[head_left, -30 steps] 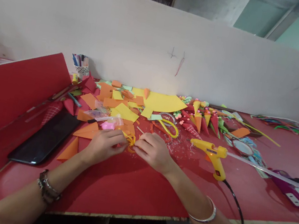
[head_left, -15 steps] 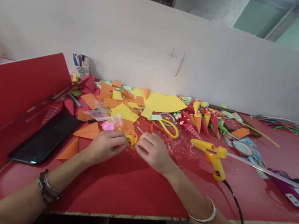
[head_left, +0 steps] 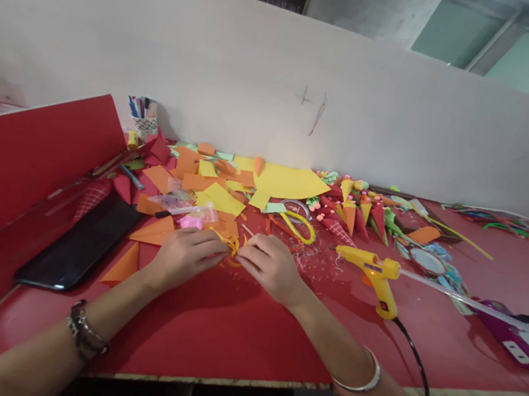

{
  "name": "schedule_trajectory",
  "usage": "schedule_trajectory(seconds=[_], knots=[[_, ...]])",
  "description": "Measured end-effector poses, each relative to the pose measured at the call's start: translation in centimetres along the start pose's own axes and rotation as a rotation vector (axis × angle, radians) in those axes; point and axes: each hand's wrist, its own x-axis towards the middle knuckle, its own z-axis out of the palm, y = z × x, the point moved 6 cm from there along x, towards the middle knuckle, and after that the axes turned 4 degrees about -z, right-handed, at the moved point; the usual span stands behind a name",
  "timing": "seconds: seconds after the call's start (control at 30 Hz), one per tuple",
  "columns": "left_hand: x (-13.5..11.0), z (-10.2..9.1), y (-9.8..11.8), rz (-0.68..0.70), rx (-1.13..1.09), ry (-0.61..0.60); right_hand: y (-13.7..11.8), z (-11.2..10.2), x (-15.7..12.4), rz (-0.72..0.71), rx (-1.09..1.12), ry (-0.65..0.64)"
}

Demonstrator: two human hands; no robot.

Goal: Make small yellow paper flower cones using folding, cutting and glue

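At the middle of the table my left hand (head_left: 187,257) and my right hand (head_left: 273,271) face each other, fingertips nearly meeting. Both are closed on a small looped yellow strip (head_left: 232,244); whether it is ribbon or paper I cannot tell. A thin pale stick end (head_left: 248,229) shows just beyond my right fingers, and I cannot tell if it is held. Pink plastic (head_left: 191,221) lies right behind my left hand. Orange paper pieces (head_left: 153,231) are spread to its left. My fingertips partly hide the strip.
A yellow glue gun (head_left: 374,270) with a black cord rests at right, near a purple power strip (head_left: 515,334). A black phone (head_left: 79,245) lies at left by a red board (head_left: 19,177). Paper cones (head_left: 350,214), yellow paper (head_left: 287,183) and a pen cup (head_left: 144,122) stand behind.
My fingers have shifted slightly around the yellow strip, and its loops now sit differently, with more strands showing above my left fingertips. Everything else on the table stays put.
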Motion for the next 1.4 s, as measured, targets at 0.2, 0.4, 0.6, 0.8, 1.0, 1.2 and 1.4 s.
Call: schedule_trajectory(seconds=[0.2,0.4,0.6,0.8,1.0,1.2,1.4], knots=[[-0.1,0.3,0.0,-0.005,-0.046,-0.059,0.2,0.2,0.0,0.027,0.032,-0.010],[-0.2,0.7,-0.1,-0.008,-0.073,-0.084,0.3,0.3,0.0,0.045,0.054,-0.009],[-0.2,0.7,-0.2,-0.023,-0.094,-0.090,0.5,0.5,0.0,0.060,0.060,-0.019],[0.1,0.7,-0.3,-0.109,-0.167,-0.116,0.6,0.8,-0.1,0.067,0.112,-0.043],[-0.6,2.3,-1.9,-0.403,-0.309,-0.312,1.3,1.8,-0.5,0.159,0.270,-0.115],[-0.9,2.5,-2.4,-0.473,-0.330,-0.328,1.5,2.1,-0.6,0.170,0.254,-0.135],[-0.8,2.6,-2.2,-0.467,-0.345,-0.369,1.4,1.9,-0.4,0.180,0.272,-0.163]])
